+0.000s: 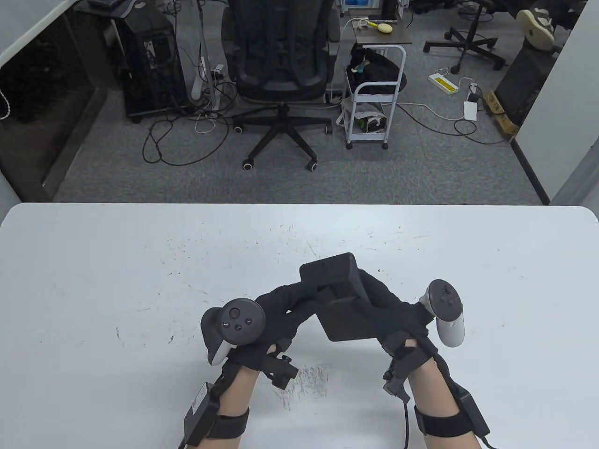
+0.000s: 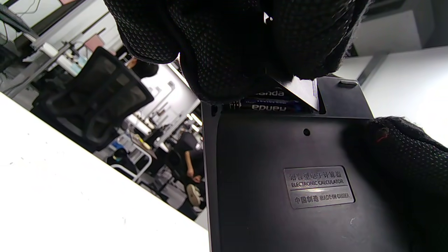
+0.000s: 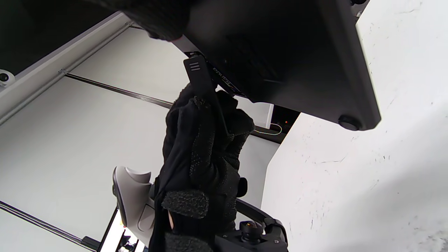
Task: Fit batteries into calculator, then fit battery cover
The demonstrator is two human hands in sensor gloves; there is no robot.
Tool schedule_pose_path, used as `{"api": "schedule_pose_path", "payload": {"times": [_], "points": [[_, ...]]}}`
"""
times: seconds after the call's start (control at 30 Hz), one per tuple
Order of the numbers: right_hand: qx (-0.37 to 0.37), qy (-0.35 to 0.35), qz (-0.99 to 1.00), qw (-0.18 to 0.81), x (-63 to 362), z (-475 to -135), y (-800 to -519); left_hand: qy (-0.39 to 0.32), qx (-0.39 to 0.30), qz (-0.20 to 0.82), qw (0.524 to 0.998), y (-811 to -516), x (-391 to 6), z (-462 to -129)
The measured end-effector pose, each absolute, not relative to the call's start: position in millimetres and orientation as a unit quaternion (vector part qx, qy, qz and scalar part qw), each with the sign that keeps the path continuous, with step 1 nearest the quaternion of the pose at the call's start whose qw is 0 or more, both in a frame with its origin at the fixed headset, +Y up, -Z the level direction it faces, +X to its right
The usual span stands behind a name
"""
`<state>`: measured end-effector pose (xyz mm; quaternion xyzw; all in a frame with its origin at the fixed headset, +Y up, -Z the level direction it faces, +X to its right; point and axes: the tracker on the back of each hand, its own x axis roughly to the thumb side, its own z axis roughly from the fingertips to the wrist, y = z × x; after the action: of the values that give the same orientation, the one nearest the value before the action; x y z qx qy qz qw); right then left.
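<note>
Both hands hold the black calculator (image 1: 348, 322) back side up, above the table. Its back with the "ELECTRONIC CALCULATOR" label fills the left wrist view (image 2: 280, 175). In its compartment lie batteries (image 2: 273, 105) with blue labels. My left hand (image 1: 285, 304) pinches the black battery cover (image 3: 197, 75), tilted, with one edge at the compartment. The cover also shows in the left wrist view (image 2: 302, 90) under my left fingers (image 2: 227, 52). My right hand (image 1: 393, 313) grips the calculator's right side, with its fingers (image 2: 402, 157) on the back.
The white table (image 1: 117, 280) is scuffed, with pencil-like marks near its front middle. Beyond its far edge stand an office chair (image 1: 281, 61) and a white cart (image 1: 374, 93) on the floor.
</note>
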<state>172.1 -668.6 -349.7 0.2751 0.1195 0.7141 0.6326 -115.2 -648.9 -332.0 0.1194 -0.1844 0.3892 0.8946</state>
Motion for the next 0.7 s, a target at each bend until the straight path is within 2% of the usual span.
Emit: {"api": "schedule_pose_path", "payload": {"times": [0.7], "points": [[0.278,0.049,0.762,0.583,159.0,-327.4,-653.7,-0.141,0.17,0.394,0.892,-649.5,-111.6,-320.0]]}}
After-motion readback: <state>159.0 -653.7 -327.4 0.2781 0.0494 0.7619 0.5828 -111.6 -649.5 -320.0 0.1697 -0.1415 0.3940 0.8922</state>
